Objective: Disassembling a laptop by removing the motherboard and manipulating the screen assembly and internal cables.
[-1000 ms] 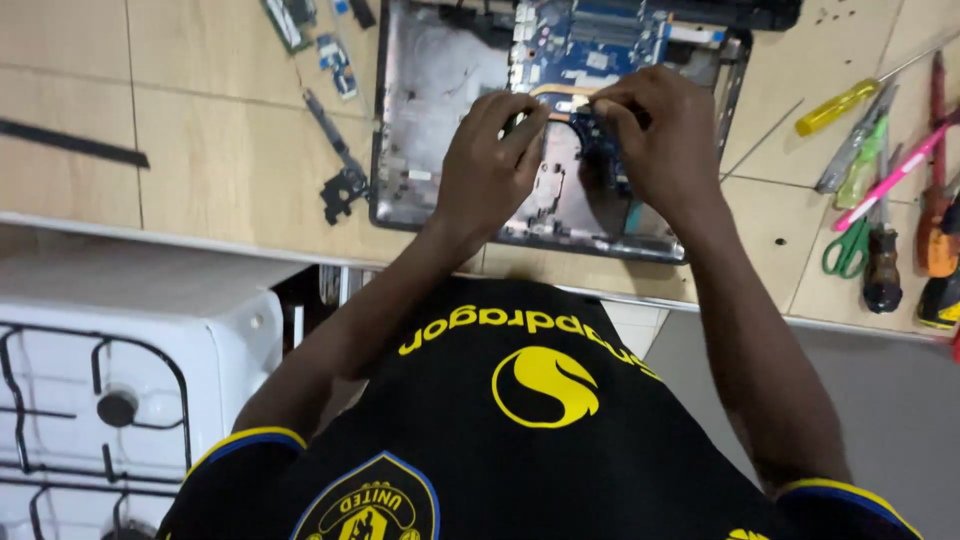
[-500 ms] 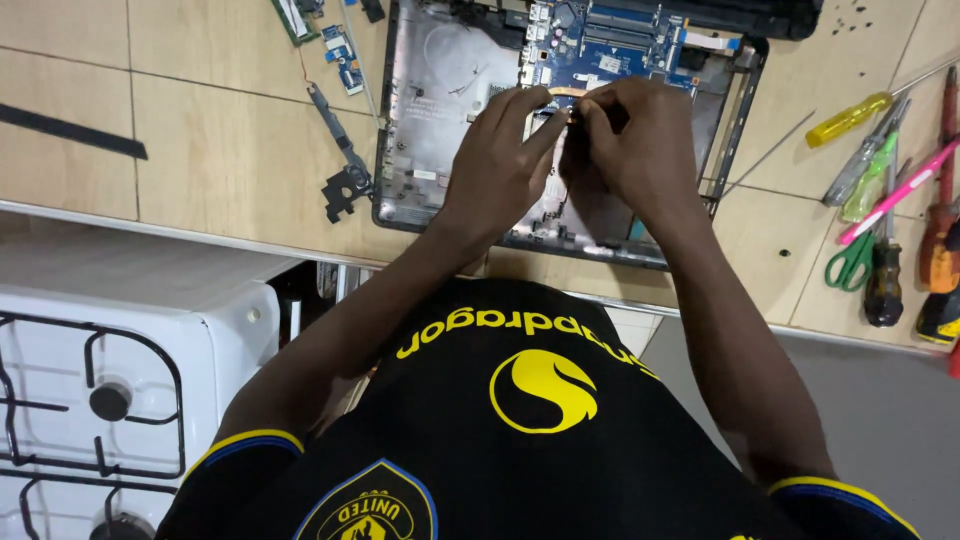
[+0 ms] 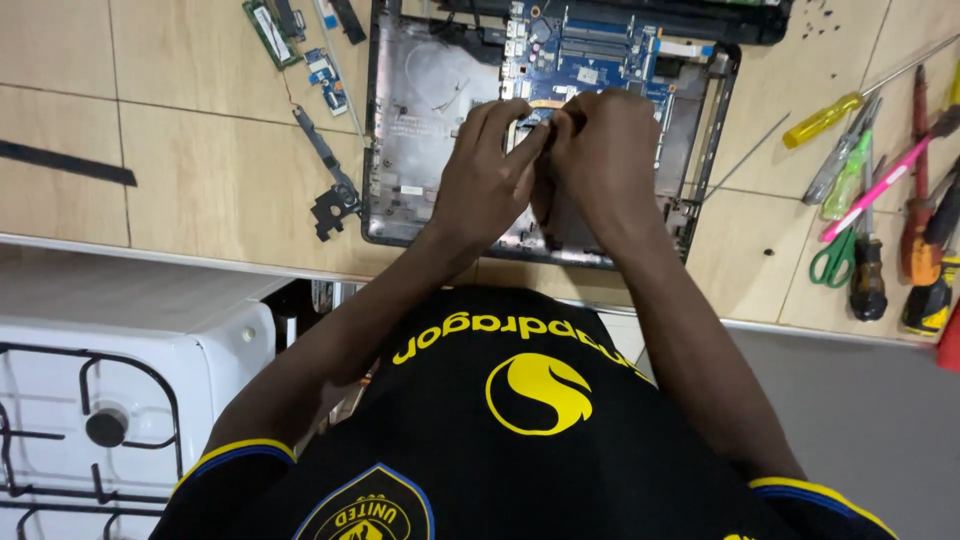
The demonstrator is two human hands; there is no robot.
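Left hand and right hand meet over the opened laptop base, fingers pinched together on a small part; what it is cannot be told. Bare surface lies at 9 o'clock. Screwdrivers crowd 3 o'clock.

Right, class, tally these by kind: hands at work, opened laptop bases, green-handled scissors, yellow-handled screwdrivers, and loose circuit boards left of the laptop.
Hands: 2, the left hand and the right hand
Opened laptop base: 1
Green-handled scissors: 1
Yellow-handled screwdriver: 1
Loose circuit boards: 2, the green board and the blue board
Total: 7

no packages, signs or screens show on the tiled counter
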